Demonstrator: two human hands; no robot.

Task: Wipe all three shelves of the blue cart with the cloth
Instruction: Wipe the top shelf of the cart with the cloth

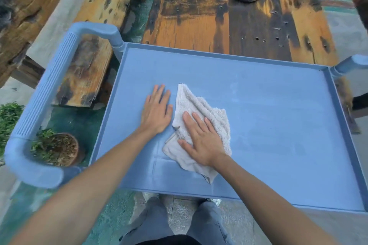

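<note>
The top shelf (268, 117) of the blue cart fills the middle of the head view, with a low raised rim all round. A crumpled off-white cloth (216, 117) lies on its left half. My right hand (201, 137) presses flat on the cloth with straight, spread fingers. My left hand (157, 109) rests flat on the bare shelf just left of the cloth, fingers straight. The two lower shelves are hidden under the top one.
The cart's ribbed blue handle (49, 93) curves at the left; a second handle end (352, 63) shows at the right. A worn wooden table (229, 22) stands behind the cart, a wooden bench (93, 45) at its left. A potted plant (57, 149) sits on the floor below the left handle.
</note>
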